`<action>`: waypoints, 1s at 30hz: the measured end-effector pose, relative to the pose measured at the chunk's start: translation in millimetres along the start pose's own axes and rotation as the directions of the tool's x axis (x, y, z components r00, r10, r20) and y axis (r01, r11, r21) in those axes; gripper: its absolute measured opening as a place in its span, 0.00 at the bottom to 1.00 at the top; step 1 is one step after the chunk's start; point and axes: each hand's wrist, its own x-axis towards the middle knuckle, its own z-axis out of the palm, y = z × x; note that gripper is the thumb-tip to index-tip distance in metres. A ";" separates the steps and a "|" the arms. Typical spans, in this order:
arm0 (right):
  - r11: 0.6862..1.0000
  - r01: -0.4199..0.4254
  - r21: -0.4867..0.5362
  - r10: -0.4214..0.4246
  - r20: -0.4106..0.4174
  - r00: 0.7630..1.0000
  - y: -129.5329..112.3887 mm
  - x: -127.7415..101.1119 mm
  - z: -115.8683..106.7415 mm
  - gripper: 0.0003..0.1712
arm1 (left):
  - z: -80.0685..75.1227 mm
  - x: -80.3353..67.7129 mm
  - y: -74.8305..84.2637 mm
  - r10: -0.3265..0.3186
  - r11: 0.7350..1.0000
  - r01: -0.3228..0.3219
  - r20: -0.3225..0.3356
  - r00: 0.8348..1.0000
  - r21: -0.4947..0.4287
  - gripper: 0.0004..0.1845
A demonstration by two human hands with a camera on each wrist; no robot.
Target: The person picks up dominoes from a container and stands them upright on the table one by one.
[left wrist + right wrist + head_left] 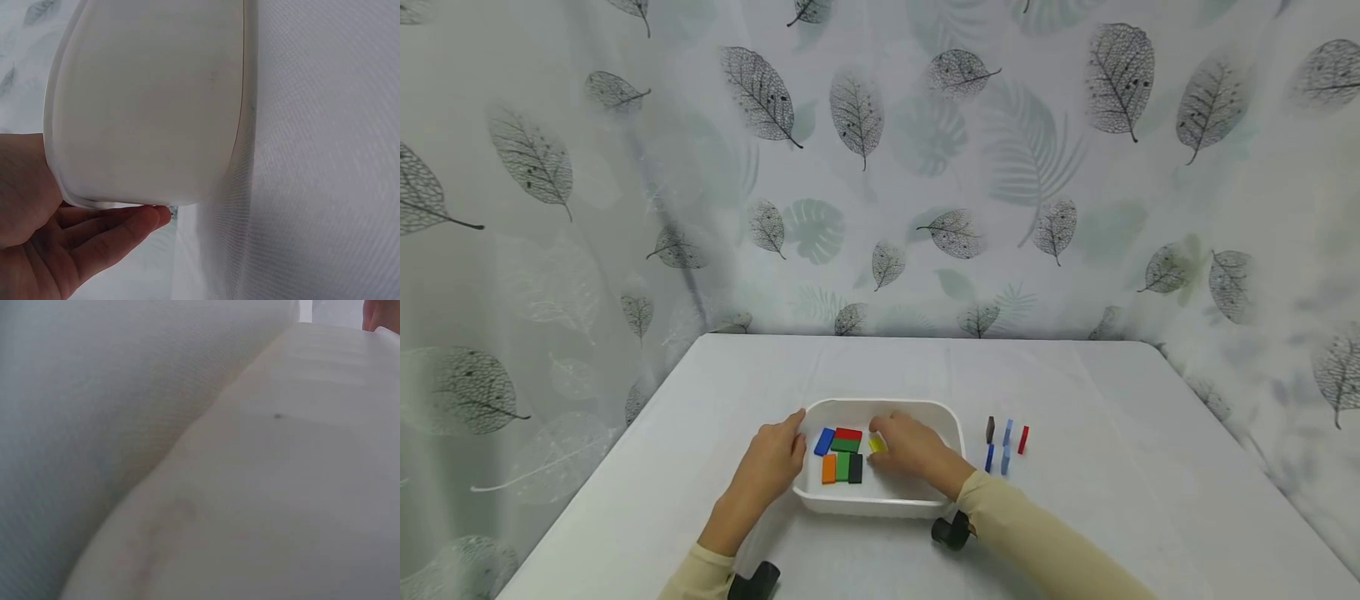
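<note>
Cream sleeves (1045,533) (black wrist mounts (952,531))

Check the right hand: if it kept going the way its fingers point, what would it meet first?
Probably the yellow block at the right hand's fingertips inside the white tray; beyond it, the red block and green block. Contact unclear from the head view.
</note>
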 end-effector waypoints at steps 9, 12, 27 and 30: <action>0.998 0.066 0.006 -0.066 -0.019 0.998 2.4 -0.7 -1.7 0.10 | 0.6 -0.1 0.2 -0.001 1.000 0.001 -0.003 1.000 0.012 0.21; 0.997 0.073 0.013 -0.072 -0.031 0.997 3.1 -0.2 -2.1 0.10 | 1.0 0.1 0.1 -0.004 1.000 0.004 0.000 1.000 0.012 0.21; 0.998 0.054 0.021 -0.053 -0.076 0.996 0.8 0.4 -2.1 0.14 | 0.5 -0.5 1.4 -0.010 1.000 0.010 0.000 1.000 0.005 0.22; 0.998 0.052 0.025 -0.050 -0.080 0.996 0.5 -0.5 -3.2 0.15 | 0.4 -0.2 2.0 -0.013 1.000 0.013 0.003 1.000 0.002 0.22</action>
